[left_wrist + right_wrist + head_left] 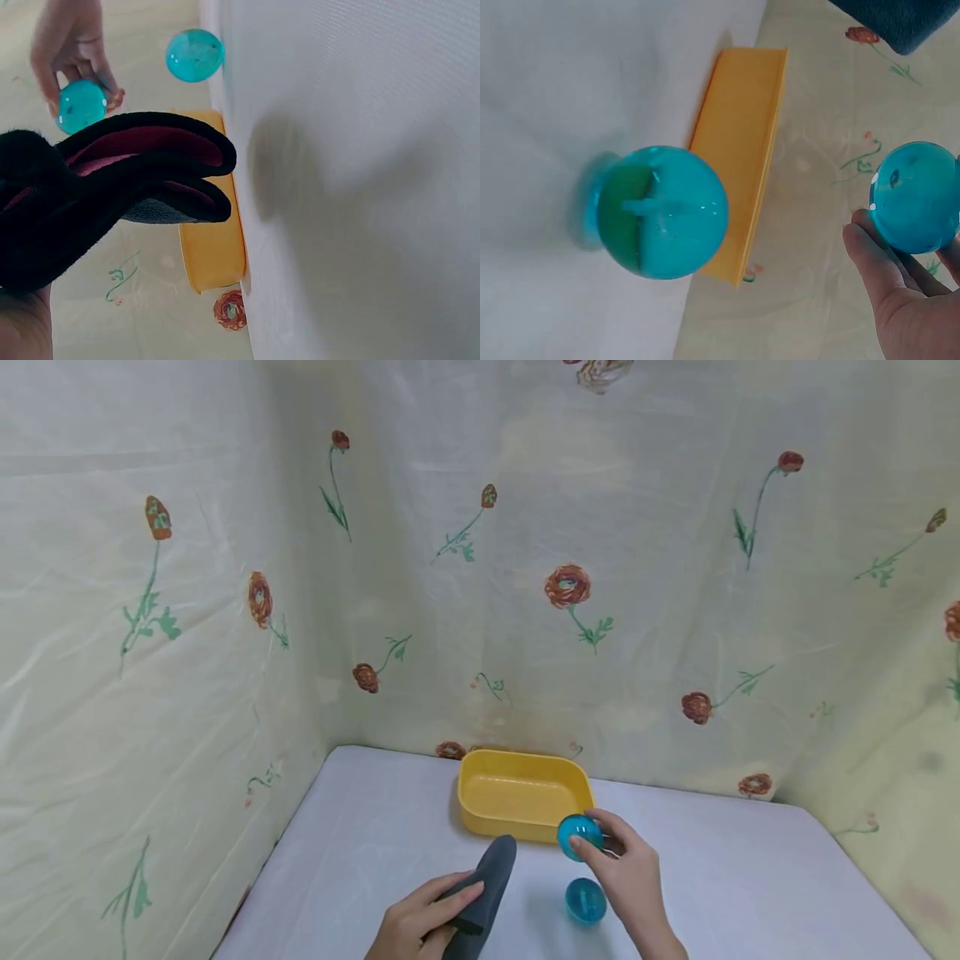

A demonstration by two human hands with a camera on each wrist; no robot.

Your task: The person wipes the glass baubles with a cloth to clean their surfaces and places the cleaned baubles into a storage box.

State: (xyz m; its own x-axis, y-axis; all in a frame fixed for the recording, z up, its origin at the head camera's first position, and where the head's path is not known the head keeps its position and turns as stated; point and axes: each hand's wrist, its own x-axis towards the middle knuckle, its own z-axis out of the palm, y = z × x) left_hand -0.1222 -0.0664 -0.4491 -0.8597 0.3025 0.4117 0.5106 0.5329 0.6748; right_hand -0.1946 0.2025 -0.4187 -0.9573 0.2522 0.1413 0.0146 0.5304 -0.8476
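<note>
My left hand (420,918) grips a dark grey folded fabric piece (493,881). In the left wrist view this fabric piece (97,195) looks black-edged, with a pinkish-red lining between its layers; its exact kind is unclear. A see-through blue ball (577,837) is pinched between the thumb and fingers of my right hand (633,872), held up in front of the yellow tub (495,822). Below that hand, a second see-through blue ball (586,902) rests on the white table. Part of it looks green in the right wrist view, where the ball (682,217) appears large.
The yellow tub stands at the back of the white tabletop (720,877), close to the cloth wall. Flower-printed curtains (450,610) hang behind the table and along its left and right sides.
</note>
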